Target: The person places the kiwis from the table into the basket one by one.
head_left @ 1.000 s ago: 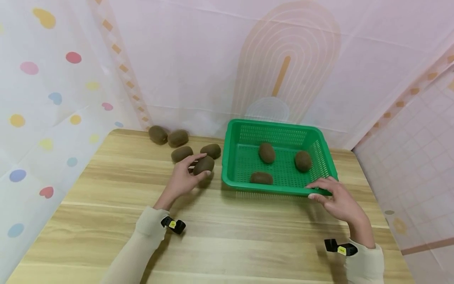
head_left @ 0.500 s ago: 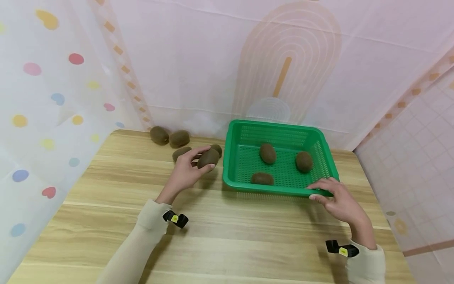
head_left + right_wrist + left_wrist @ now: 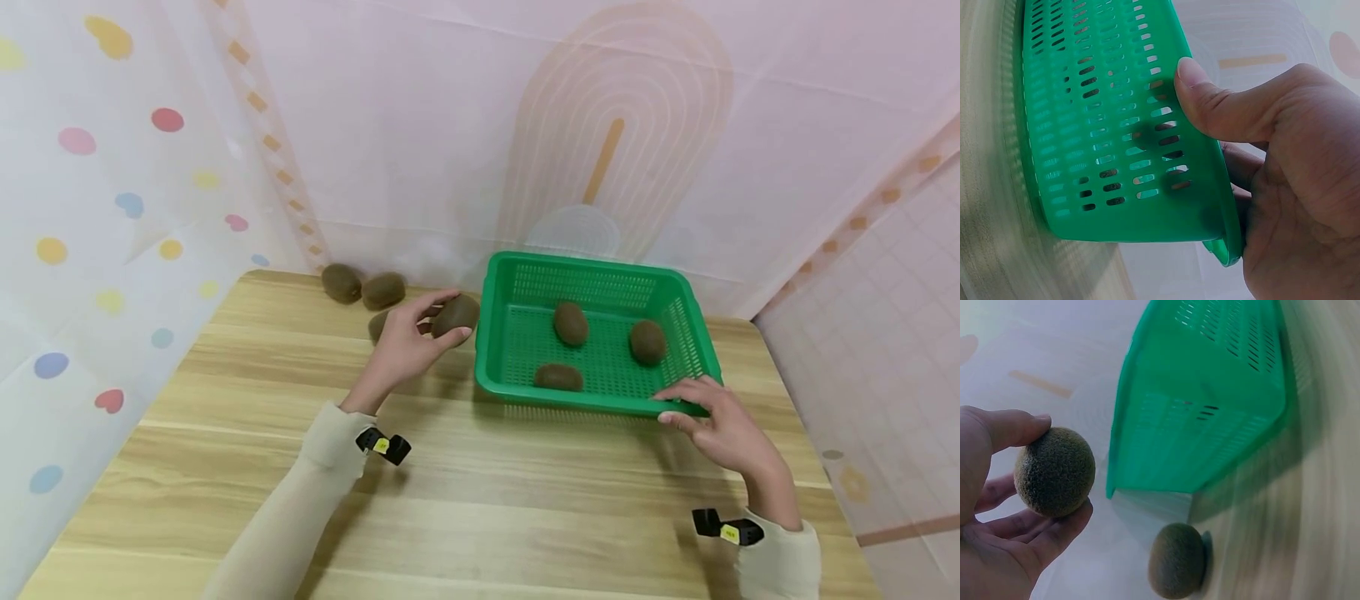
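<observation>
In the head view my left hand [image 3: 406,343] pinches a brown fuzzy kiwi [image 3: 456,317] between thumb and fingers, just left of the green basket [image 3: 600,402]. The left wrist view shows this kiwi [image 3: 1055,472] held clear of the table, with another kiwi [image 3: 1177,560] lying below, near the basket wall. My right hand [image 3: 731,429] grips the basket's near right rim, thumb outside and fingers over the inner side. Inside the basket lie three kiwis, one at the back [image 3: 572,324], one at the right [image 3: 648,342] and one by the near wall [image 3: 558,377].
Two kiwis, one at the far left [image 3: 341,283] and one beside it [image 3: 383,291], lie at the table's back edge. A further kiwi [image 3: 377,327] is partly hidden behind my left hand. A patterned cloth [image 3: 420,125] hangs behind the wooden table [image 3: 480,500].
My left hand has lifted the kiwi and carried it up and right, toward the basket's left rim. The right hand keeps its grip on the basket, which stays in place.
</observation>
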`<state>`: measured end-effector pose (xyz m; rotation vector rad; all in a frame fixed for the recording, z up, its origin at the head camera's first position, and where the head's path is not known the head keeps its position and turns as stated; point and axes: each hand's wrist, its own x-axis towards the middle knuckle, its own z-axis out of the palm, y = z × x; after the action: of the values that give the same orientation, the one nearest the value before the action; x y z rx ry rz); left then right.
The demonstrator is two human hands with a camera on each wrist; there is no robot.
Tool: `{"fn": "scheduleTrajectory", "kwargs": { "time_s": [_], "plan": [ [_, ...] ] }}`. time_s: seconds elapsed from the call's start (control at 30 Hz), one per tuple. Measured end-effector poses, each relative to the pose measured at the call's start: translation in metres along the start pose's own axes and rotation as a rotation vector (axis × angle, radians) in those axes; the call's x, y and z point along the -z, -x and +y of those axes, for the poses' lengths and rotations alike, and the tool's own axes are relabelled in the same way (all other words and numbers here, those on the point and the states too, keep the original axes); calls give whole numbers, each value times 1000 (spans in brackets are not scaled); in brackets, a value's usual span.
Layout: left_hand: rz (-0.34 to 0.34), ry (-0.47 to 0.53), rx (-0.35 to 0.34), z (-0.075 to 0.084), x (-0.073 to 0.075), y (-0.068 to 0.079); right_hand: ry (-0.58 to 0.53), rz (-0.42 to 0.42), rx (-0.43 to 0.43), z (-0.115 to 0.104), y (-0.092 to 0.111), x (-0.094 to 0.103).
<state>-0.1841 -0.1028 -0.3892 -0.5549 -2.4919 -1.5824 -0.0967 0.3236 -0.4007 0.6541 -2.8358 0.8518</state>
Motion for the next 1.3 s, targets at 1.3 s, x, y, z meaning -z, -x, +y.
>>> {"fn": "scheduleTrajectory", "kwargs": {
  "time_s": [1.3],
  "plan": [
    [-135,45,-83,32,-40,-35,0,1,18,2,0,-1]
  ]
}}
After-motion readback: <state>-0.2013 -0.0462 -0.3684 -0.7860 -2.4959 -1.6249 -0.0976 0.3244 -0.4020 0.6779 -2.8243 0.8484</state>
